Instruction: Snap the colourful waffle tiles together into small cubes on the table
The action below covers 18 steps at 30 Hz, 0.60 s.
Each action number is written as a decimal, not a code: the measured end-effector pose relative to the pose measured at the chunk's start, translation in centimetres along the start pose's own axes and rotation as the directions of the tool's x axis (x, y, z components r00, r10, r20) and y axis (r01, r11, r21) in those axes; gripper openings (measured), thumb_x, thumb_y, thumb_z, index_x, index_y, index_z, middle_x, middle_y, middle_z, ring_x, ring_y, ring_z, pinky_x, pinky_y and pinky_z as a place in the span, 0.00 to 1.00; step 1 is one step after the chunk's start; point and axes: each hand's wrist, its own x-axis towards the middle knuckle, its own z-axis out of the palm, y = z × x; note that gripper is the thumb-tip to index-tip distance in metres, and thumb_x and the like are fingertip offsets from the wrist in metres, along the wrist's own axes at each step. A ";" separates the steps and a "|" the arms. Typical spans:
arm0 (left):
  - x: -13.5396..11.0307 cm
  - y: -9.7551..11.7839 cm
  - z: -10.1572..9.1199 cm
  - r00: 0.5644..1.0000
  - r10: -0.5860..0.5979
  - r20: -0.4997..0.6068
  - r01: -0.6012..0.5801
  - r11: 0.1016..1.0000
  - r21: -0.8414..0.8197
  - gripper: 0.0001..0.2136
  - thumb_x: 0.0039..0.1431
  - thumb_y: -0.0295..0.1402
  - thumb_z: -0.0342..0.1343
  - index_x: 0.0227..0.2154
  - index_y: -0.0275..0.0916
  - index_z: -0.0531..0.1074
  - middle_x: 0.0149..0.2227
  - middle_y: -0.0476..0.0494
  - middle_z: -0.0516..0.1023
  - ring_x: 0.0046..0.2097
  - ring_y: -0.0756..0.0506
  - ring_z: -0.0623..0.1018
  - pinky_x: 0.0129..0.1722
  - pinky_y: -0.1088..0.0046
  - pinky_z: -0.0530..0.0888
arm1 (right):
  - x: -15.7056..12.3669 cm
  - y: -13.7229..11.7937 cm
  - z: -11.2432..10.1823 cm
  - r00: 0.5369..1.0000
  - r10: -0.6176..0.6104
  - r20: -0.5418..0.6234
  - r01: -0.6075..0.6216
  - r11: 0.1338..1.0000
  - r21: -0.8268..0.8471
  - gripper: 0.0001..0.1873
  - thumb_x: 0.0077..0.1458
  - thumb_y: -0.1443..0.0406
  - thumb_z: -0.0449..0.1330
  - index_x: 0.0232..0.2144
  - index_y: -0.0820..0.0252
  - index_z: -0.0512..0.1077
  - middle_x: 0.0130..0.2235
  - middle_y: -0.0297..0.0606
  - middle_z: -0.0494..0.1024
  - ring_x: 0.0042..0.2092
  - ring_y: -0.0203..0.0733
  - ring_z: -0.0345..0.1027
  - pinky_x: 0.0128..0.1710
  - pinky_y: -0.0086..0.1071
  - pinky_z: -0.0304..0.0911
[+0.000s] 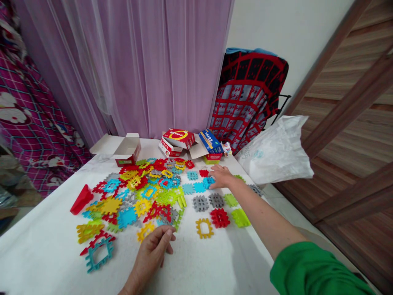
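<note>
My right hand [220, 177] reaches out over the right group of pieces. Its fingers are on a blue interlocking building piece [208, 182], partly covered by them. Light blue pieces [199, 187] lie just left of it, and a small red piece [203, 173] sits behind. My left hand [156, 246] rests near the table's front, its fingers loosely curled together with nothing visible in them. Beside it are a yellow square frame piece [145, 232] and the mixed pile of building pieces [147, 192]. Gray pieces [200, 203], a red piece [220, 218] and a yellow frame [204, 228] lie between the hands.
Along the table's [49, 241] back stand an open box [129, 149], a red box [179, 138] and a blue box [210, 141]. A white plastic bag [276, 151] hangs at the right edge. Green pieces [240, 217] lie under my right forearm's left side. A red wedge-shaped piece [81, 199] lies left.
</note>
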 end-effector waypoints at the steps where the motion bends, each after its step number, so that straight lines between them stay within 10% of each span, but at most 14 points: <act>1: 0.0 0.0 0.0 1.000 0.004 -0.003 -0.004 1.000 0.000 0.27 0.40 0.59 0.59 0.30 0.38 0.75 0.25 0.48 0.73 0.19 0.53 0.69 0.10 0.81 0.60 | 0.0 0.0 0.0 1.000 0.000 0.003 0.000 1.000 -0.003 0.32 0.44 0.50 0.65 0.51 0.50 0.71 0.63 0.45 0.59 0.65 0.57 0.44 0.58 0.50 0.46; 18: 0.0 -0.1 -0.1 1.000 0.014 0.003 -0.014 1.000 0.005 0.25 0.41 0.57 0.59 0.31 0.38 0.75 0.26 0.48 0.74 0.20 0.52 0.69 0.10 0.81 0.60 | -0.2 -6.2 -1.5 0.954 -0.271 -0.131 0.277 0.960 0.029 0.19 0.49 0.57 0.62 0.46 0.48 0.75 0.47 0.38 0.78 0.54 0.50 0.63 0.53 0.41 0.53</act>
